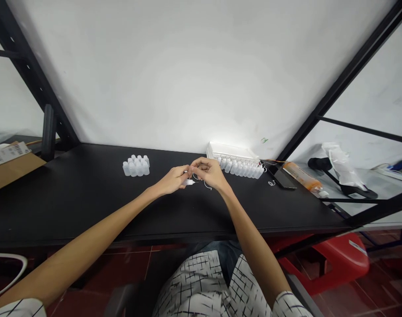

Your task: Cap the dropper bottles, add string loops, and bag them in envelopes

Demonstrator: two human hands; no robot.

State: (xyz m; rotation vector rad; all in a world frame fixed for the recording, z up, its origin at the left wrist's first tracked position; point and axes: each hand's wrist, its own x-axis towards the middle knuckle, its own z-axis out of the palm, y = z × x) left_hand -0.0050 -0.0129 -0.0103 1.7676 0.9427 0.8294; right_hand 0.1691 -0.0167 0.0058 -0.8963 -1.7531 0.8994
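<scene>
My left hand [177,179] is closed on a small white bottle [189,182], whose narrow tip points right. Touching it at the fingertips, my right hand [207,171] pinches a thin white cord [206,186] that curls below its fingers. Both hands are above the middle of the black table [98,198]. To the left, several small white bottles [136,167] stand grouped together. A row of similar bottles [242,168] leans along the front of a white tray [234,150] behind my right hand.
A dark phone [284,179] and an orange-and-clear bottle [303,177] lie at the right, near a small white cord loop [271,183]. An open cardboard box [16,169] sits far left. Black shelf posts flank the table; a red stool [339,259] is below right.
</scene>
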